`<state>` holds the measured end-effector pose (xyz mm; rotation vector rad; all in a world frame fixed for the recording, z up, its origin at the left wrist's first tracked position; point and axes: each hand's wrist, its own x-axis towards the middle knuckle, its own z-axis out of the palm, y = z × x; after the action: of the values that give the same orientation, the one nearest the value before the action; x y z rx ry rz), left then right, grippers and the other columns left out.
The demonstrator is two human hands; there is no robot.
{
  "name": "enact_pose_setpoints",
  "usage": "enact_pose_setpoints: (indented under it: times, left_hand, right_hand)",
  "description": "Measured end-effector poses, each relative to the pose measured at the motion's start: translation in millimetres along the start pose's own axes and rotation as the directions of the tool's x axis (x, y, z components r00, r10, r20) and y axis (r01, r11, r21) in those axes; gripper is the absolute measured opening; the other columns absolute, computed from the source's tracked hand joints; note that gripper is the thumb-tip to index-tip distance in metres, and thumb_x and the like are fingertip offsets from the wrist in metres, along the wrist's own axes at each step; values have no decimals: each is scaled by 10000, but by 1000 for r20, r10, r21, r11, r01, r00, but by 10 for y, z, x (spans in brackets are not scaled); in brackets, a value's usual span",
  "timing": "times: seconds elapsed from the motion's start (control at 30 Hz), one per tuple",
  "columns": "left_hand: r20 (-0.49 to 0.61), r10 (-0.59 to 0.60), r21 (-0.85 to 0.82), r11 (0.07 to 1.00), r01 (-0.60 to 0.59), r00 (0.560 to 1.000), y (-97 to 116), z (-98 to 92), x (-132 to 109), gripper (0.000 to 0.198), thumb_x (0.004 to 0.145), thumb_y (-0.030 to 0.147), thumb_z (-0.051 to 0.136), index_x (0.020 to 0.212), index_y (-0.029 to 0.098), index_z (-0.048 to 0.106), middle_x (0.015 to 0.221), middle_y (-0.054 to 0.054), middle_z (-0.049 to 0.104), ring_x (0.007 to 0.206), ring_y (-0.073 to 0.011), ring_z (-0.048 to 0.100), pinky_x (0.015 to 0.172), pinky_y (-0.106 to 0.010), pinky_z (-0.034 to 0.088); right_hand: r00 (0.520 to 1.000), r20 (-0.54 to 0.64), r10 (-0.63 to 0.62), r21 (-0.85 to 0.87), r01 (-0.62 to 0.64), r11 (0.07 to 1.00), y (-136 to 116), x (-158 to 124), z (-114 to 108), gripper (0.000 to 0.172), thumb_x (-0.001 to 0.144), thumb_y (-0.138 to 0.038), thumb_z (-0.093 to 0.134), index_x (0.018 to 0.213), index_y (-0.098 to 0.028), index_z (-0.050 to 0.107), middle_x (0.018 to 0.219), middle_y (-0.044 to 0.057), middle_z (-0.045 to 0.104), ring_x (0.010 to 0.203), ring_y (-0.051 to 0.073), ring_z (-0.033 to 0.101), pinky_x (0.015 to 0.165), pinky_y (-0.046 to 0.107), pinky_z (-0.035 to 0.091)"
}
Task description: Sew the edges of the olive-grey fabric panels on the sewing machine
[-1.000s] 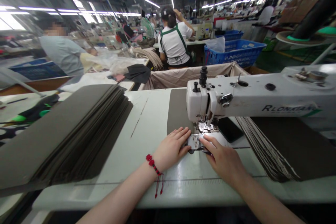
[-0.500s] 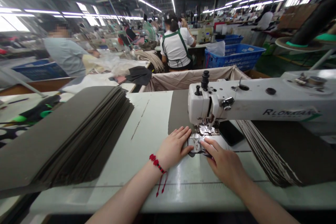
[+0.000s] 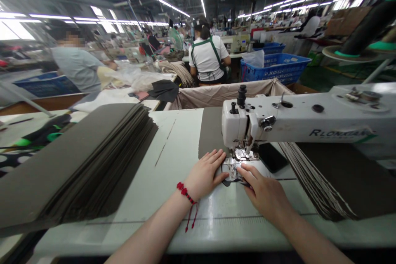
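My left hand [image 3: 206,175] lies flat on a small shiny, patterned fabric piece [image 3: 230,169] just in front of the steel presser foot [image 3: 246,154]. My right hand [image 3: 264,192] grips the same piece from the right, fingertips close to the foot. The white industrial sewing machine head [image 3: 239,126] stands directly above it, and the needle area is mostly hidden by the foot. A dark grey sheet [image 3: 210,132] lies behind the foot. A red beaded bracelet [image 3: 185,194] circles my left wrist.
A tall stack of dark grey sheets [image 3: 83,161] fans out on the pale green table [image 3: 176,152] to the left. Another fanned stack [image 3: 318,177] and a black phone [image 3: 272,157] lie right. A beige fabric bin [image 3: 222,95] stands behind; co-workers sit beyond.
My view has shifted slightly, with the machine lower in the picture. Both hands remain at the presser foot on the fabric piece.
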<state>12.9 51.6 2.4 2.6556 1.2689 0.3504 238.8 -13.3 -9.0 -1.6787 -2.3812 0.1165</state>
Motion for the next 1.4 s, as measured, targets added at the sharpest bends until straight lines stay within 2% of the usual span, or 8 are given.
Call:
enact_pose_setpoints:
  times: [0.73,0.93,1.0,1.07,1.13,1.2,1.3,1.4]
  left_hand:
    - [-16,-6,-18,1000,6,1000,-3,42,5,603,928,491,491,1450,235,330,1495,-68,362,1390,-248,301,1153,-440,262]
    - [-47,-47,24,999,48,998,22,114,-2,602,924,478,493,1427,178,358,1550,-130,208,1431,-301,162,1152,-467,227]
    - [-46,-55,45,997,58,997,38,67,16,584,909,499,515,1389,185,401,1518,-130,291,1410,-292,239,1139,-441,258]
    - [-50,-96,68,993,99,994,38,-8,48,491,929,501,476,1308,189,468,1388,-131,478,1309,-266,422,1079,-402,345]
    - [-71,-192,97,975,199,979,13,-80,78,397,985,444,354,1216,162,510,1114,-136,643,1095,-253,595,963,-391,436]
    - [-105,-310,130,938,322,945,-29,-119,74,375,1007,355,267,1161,125,520,895,-134,669,937,-267,645,875,-412,466]
    - [-159,-419,176,879,443,894,-97,-109,-58,343,980,273,327,1220,96,498,1065,-206,629,1083,-332,575,917,-490,425]
    - [-170,-463,203,847,491,870,-150,-78,-364,443,905,98,371,1343,65,428,1364,-269,440,1293,-378,399,1011,-541,346]
  right_hand:
    - [1000,0,30,19,-30,999,-11,4,9,512,880,-187,475,1375,-312,443,1434,21,460,979,201,644,743,311,508]
    - [999,-17,32,62,-31,998,-19,-6,-6,502,867,-193,480,1352,-318,457,1418,-3,474,1022,218,625,764,321,493]
    - [999,-25,32,80,-30,996,-24,-15,-20,499,864,-184,474,1344,-319,462,1413,-6,479,1041,220,617,778,320,483]
    - [999,-34,42,96,-39,995,-30,-23,-31,500,858,-179,475,1341,-310,460,1406,1,487,1057,228,609,788,323,473]
    - [998,-43,55,107,-50,993,-35,-28,-38,510,856,-181,476,1352,-290,442,1391,20,502,1068,239,602,790,326,465]
    - [996,-52,66,111,-60,992,-37,-31,-41,518,858,-184,472,1366,-270,421,1370,39,520,1072,247,598,783,327,459]
    - [996,-58,70,121,-63,991,-34,-38,-41,514,858,-177,467,1363,-259,421,1344,50,541,1079,254,593,785,327,450]
    - [995,-66,72,143,-62,988,-28,-52,-36,510,853,-171,473,1354,-259,432,1327,54,553,1078,256,592,803,330,440]
